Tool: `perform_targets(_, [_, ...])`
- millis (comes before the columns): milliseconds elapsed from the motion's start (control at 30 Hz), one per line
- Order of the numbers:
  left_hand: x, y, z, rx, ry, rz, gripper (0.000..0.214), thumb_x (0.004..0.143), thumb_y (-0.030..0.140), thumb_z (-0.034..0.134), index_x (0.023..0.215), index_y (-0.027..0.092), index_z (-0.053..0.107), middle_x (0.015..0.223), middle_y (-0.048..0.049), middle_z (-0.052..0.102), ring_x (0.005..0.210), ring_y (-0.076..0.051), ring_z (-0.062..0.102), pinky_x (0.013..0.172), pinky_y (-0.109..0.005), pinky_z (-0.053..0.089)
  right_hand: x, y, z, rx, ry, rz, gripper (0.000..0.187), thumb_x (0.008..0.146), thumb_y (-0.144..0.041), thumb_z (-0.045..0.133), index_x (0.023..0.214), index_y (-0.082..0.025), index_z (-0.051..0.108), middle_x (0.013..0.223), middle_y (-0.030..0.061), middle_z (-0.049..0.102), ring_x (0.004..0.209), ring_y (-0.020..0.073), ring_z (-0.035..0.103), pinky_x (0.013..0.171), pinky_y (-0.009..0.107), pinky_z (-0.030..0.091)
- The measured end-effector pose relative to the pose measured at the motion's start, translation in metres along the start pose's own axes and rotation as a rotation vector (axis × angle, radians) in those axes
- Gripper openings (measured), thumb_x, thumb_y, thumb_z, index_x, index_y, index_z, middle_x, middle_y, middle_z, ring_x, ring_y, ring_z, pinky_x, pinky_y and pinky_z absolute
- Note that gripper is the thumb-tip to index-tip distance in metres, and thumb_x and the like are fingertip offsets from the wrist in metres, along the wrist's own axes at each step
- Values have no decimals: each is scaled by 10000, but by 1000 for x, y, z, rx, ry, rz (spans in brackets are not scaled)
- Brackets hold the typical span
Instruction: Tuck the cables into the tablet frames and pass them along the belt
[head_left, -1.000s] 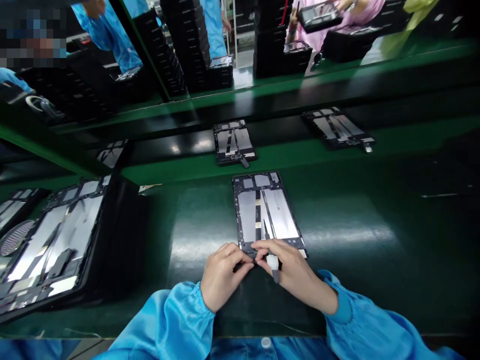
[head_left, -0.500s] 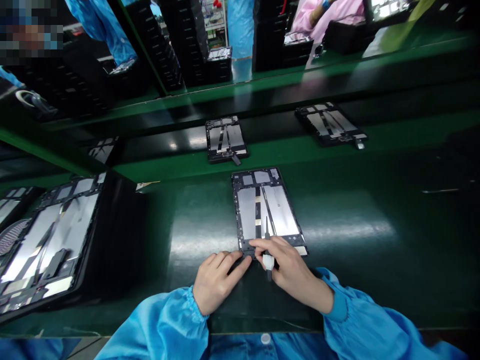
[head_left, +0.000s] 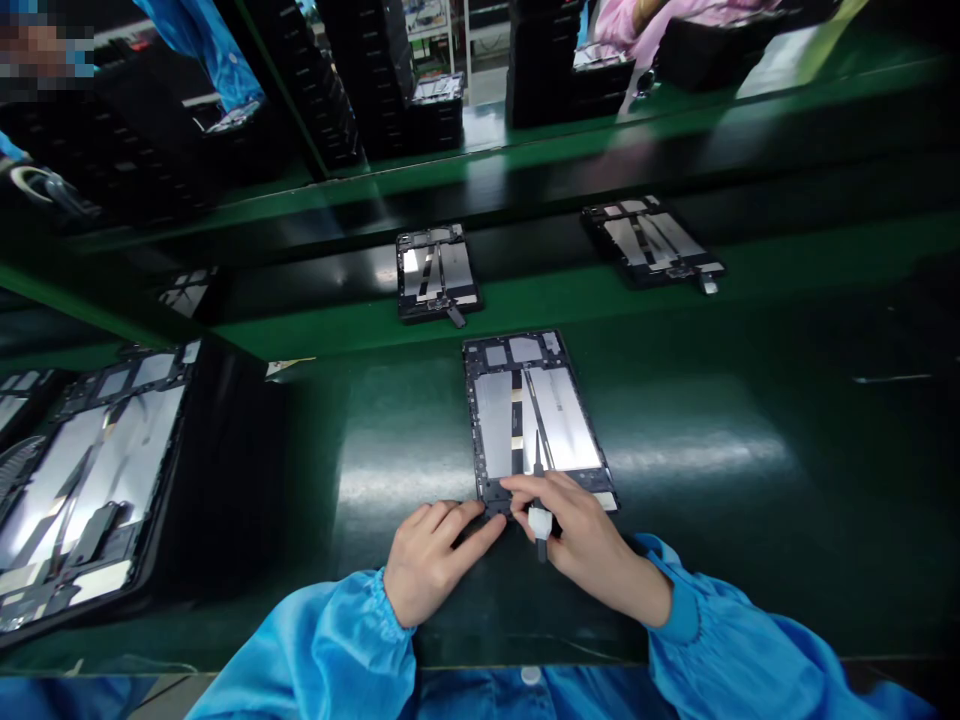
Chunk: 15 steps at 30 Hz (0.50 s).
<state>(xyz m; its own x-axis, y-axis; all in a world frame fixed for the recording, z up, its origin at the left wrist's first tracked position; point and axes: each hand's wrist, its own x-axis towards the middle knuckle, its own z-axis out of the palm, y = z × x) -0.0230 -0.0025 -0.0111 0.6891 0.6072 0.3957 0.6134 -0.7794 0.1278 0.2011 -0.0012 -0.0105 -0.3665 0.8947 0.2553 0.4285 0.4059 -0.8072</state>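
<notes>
In the head view, the right hand (head_left: 589, 545) holds a small screwdriver (head_left: 539, 520) with a white grip. The left hand (head_left: 439, 560), fingers open, touches the near edge of the tablet frame (head_left: 525, 400), which lies just ahead of the hands on the green surface (head_left: 712, 520).

Far tablet frames (head_left: 438, 272) — shifted left along the belt (head_left: 525, 250)

Green anti-static mat bench (head_left: 712, 560), glossy, long glare streak across it. Tablet frame (head_left: 525, 420) flat in middle, metal plates up, near front edge. Off to left, black tray stack (head_left: 225, 470) with bigger frame (head_left: 90, 480) on top. Further back, raised dark conveyor strip (head_left: 300, 290), second frame (head_left: 436, 272) and third frame (head_left: 649, 240) sitting well apart.
</notes>
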Motion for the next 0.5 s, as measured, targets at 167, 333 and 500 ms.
perform_targets(167, [1,-1,3,-147,28,-86,240,967,167,526,1183,219,619,1072,-58,669,868,-155,609,720,-277,497,0,0,-1,12,-3,15,526,841,33,487,1265,-277,522,909,30,677,877,240,626,775,388,539])
perform_targets(333, [2,-2,3,-184,64,-93,225,961,167,541,1142,247,650,1041,-46,669,858,-150,611,713,-268,487,0,1,-2,30,-10,19,489,858,23,502,1253,-265,519,915,33,673,880,241,622,775,399,531])
perform_targets(500, [2,-1,4,-112,53,-56,250,973,154,516,1155,260,649,1035,-44,657,825,-139,596,687,-262,458,0,1,-2,40,-28,23,477,861,18,501,1250,-257,526,909,33,675,871,236,617,772,390,520])
